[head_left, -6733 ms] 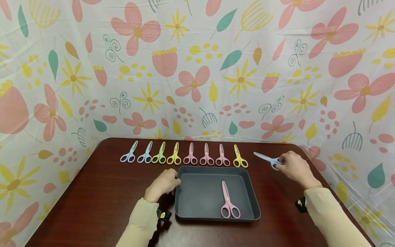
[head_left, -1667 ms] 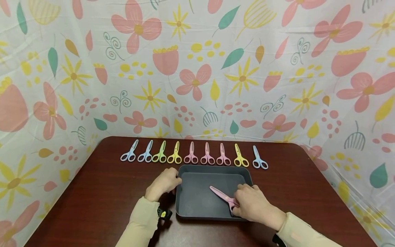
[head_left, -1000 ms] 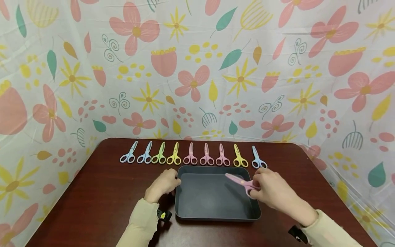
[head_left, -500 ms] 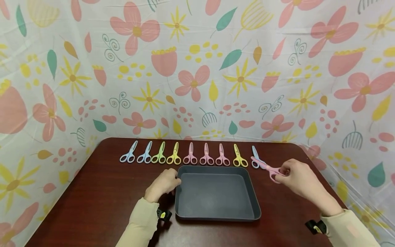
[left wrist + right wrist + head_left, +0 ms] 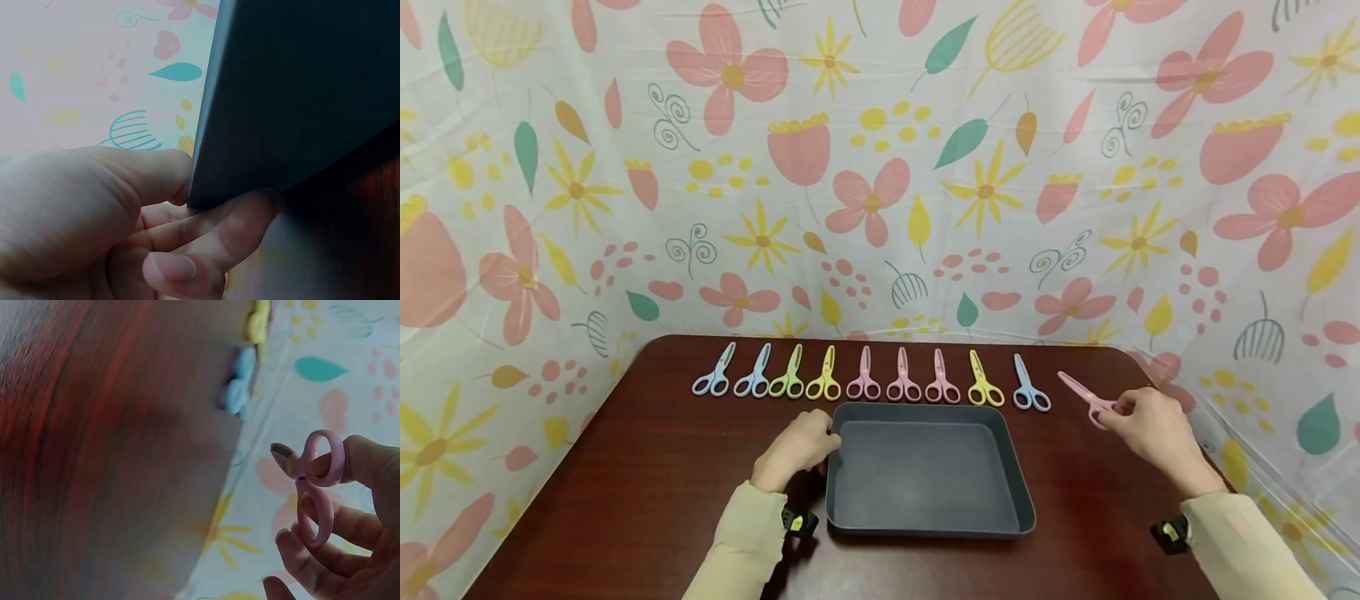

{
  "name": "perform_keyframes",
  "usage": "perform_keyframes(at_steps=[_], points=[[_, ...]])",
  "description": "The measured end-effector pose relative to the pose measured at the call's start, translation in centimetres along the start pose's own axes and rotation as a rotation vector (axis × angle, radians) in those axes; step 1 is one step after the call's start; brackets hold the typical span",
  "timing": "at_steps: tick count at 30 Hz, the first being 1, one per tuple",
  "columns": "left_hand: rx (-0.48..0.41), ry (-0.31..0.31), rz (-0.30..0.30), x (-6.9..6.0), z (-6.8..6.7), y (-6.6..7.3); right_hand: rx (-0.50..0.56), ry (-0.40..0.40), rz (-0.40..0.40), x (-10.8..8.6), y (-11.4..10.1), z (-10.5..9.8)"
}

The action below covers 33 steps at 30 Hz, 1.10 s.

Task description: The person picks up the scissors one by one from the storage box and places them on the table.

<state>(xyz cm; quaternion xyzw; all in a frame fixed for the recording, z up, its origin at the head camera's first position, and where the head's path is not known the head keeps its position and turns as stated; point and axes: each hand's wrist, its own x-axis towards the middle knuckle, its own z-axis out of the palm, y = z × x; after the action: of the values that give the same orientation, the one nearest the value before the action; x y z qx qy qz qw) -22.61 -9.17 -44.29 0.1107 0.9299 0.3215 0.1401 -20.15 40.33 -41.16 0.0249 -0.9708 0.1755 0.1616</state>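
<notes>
Pink scissors are held by their handle loops in my right hand, over the table's right side. In the right wrist view the thumb and fingers grip the loops of these pink scissors. My left hand pinches the left rim of a dark grey tray. The left wrist view has the thumb and fingers of that hand at the tray's wall. Inside the tray nothing lies. Just left of the held scissors rest blue scissors, blades pointing away.
Along the back of the brown table runs a row of several scissors, among them yellow scissors, pink scissors and green scissors. A flowered curtain stands behind the table and along its sides.
The blue scissors were laid at the row's right end. The pink scissors were picked out of the tray and carried right, past the blue ones. My left hand has stayed at the tray.
</notes>
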Motion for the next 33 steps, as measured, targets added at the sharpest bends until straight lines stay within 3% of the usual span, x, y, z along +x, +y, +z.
perform_keyframes(at_steps=[5, 11, 22, 33], points=[[-0.003, -0.004, -0.006, 0.0, -0.1, 0.0, 0.001, -0.051, 0.080, 1.0, 1.4, 1.3], [-0.006, 0.008, 0.015, 0.0, -0.3, -0.3, -0.011, -0.180, 0.179, 2.9, 2.1, 3.1], [-0.019, 0.003, 0.035, 0.1, 0.0, -0.3, -0.038, -0.287, 0.274, 4.9, 2.6, 4.4], [-0.011, -0.001, 0.020, 0.2, 0.0, -0.3, -0.035, -0.289, 0.305, 5.9, 2.8, 5.5]])
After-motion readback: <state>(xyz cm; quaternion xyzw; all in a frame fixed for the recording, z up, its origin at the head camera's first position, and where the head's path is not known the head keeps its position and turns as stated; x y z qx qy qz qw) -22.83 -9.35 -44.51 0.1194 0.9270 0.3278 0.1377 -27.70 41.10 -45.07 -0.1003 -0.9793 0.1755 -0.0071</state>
